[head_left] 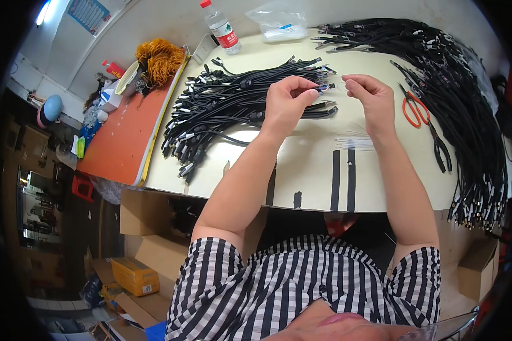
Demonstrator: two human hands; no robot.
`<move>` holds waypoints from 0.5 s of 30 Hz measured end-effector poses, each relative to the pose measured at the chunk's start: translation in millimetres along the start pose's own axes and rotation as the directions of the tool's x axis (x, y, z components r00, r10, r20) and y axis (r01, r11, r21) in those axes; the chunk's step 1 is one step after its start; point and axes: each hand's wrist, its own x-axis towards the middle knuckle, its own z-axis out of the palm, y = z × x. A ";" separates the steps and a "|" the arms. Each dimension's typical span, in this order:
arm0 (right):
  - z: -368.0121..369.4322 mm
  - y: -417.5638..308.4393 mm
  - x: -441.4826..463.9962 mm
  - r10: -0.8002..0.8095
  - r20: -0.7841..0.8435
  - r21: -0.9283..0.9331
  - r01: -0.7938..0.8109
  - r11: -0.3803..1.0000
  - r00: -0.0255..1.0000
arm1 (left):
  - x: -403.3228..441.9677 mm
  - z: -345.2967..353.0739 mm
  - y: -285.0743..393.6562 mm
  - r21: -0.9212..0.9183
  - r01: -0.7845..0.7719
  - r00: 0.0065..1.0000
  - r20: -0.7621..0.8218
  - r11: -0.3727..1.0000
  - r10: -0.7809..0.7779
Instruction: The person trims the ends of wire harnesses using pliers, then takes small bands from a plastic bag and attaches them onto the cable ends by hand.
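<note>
My left hand is closed in a pinch on the end of a black cable, and a small connector sticks out between the fingertips toward the right. Facing it, my right hand pinches a thin, pale strand that curves beside the connector. Under and left of my left hand lies a wide pile of black cables with white and dark ends. Below my right hand, several thin white strips lie on the pale table.
Orange-handled pliers and black-handled pliers lie at the right, beside a large cable bundle. A bottle and a plastic bag stand at the back. An orange board adjoins the left edge.
</note>
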 end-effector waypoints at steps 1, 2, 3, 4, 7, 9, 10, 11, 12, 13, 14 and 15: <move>0.7 -0.8 -0.7 0.003 -0.029 -0.023 -0.004 1.000 1.000 | 0.0 0.8 -1.2 0.028 -0.007 1.000 -0.006 1.000 0.007; 1.7 -0.6 -1.4 0.003 -0.031 -0.025 -0.004 1.000 1.000 | -0.4 2.3 -1.7 0.026 -0.007 1.000 -0.004 1.000 0.008; 2.9 0.3 -2.0 -0.015 -0.026 0.001 0.015 1.000 1.000 | -1.1 4.2 -2.3 0.051 -0.030 0.999 -0.026 0.998 0.031; 3.4 1.3 -2.6 -0.033 -0.021 0.027 0.034 0.999 0.999 | -1.8 5.9 -2.6 0.076 -0.052 0.997 -0.047 0.996 0.055; 3.9 3.4 -3.9 -0.151 0.006 -0.059 0.151 0.987 0.988 | -5.0 9.4 1.1 0.127 -0.091 0.993 -0.062 0.988 0.100; 6.2 0.8 -5.6 -0.131 0.013 -0.042 0.132 0.990 0.991 | -5.4 10.9 0.8 0.144 -0.123 0.988 -0.076 0.982 0.134; 7.7 -1.1 -6.7 -0.110 0.019 -0.025 0.110 0.994 0.994 | -5.8 11.6 1.0 0.161 -0.152 0.982 -0.087 0.975 0.167; 9.2 -3.1 -8.3 -0.111 0.021 -0.026 0.111 0.993 0.994 | -6.7 12.2 2.1 0.160 -0.152 0.982 -0.089 0.975 0.168; 10.9 -5.2 -10.1 -0.138 0.019 -0.078 0.139 0.987 0.990 | -7.9 13.0 4.8 0.199 -0.178 0.976 -0.093 0.964 0.199; 12.4 -6.4 -11.5 -0.166 0.018 -0.130 0.167 0.977 0.986 | -8.5 13.8 6.2 0.238 -0.203 0.968 -0.095 0.950 0.230; 13.5 -6.5 -12.3 -0.166 0.019 -0.130 0.167 0.977 0.986 | -8.2 14.6 4.7 0.238 -0.202 0.968 -0.097 0.950 0.230; 14.7 -6.3 -13.0 -0.179 0.030 -0.148 0.181 0.972 0.983 | -7.7 15.6 2.6 0.238 -0.232 0.960 -0.102 0.943 0.262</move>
